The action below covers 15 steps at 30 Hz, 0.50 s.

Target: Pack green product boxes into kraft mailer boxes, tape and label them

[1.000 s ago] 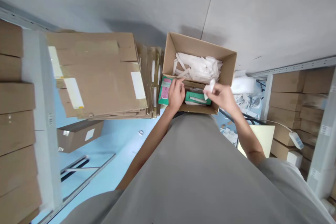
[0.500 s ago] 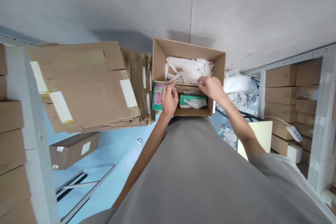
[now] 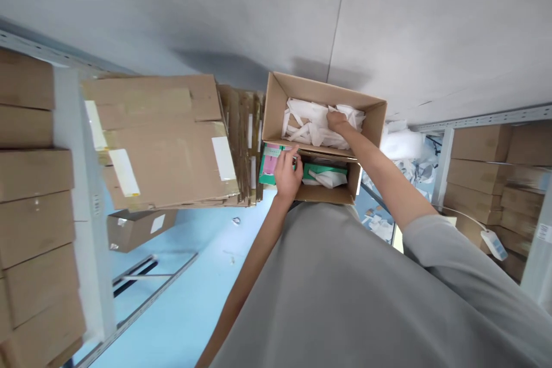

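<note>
My right hand [image 3: 337,121] is clutching paper strips [image 3: 310,126] deep in the carton [image 3: 276,109]. My left hand [image 3: 288,169] is resting loose on the nearer packet [image 3: 269,162].

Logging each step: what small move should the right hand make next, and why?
Probably pinch and lift the white paper strips: the right hand rests on them in the open brown cardboard box, while the left hand touches the green-and-pink packet.

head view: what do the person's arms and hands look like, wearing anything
Left hand and right hand are bare, no gloves, rings or watch visible. The right arm has a short grey sleeve ending near the elbow; the left arm shows no sleeve in view.
</note>
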### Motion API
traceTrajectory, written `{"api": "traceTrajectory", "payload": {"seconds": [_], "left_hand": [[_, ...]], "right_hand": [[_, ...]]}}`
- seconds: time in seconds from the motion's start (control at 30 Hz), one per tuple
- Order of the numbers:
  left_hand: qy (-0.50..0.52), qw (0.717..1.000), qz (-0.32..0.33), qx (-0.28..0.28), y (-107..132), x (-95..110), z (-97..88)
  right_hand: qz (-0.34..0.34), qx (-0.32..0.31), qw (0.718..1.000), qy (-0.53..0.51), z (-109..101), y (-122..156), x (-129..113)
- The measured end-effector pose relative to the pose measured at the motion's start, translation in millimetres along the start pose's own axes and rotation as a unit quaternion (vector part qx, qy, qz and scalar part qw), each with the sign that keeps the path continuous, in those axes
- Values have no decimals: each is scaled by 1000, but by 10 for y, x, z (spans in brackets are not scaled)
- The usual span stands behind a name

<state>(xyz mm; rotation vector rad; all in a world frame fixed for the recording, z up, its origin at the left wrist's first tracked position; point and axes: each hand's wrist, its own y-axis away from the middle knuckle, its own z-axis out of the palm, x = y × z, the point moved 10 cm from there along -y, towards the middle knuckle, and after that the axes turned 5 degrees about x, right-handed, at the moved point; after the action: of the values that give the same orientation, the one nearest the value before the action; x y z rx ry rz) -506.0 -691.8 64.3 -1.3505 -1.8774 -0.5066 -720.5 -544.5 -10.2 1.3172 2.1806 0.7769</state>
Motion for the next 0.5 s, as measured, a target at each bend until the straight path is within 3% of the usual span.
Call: {"api": "traceTrajectory", "payload": {"seconds": [0.13,0.23,0.37,0.5], "left_hand": [[-1,1000,4,-1,-27,13,6],[-8,1000,8,4,-56,31,-1],[-4,1000,26,11,-92,75,-11],[2,1000,27,13,-106,75,-8]], "right_hand": [[12,-4,1000,1,-57,79,73],[-4,40,999,-7,-280,317,106],[9,149,988,-27,-663,1109,171],[32,193,978,-73,-656,2109,72]]}}
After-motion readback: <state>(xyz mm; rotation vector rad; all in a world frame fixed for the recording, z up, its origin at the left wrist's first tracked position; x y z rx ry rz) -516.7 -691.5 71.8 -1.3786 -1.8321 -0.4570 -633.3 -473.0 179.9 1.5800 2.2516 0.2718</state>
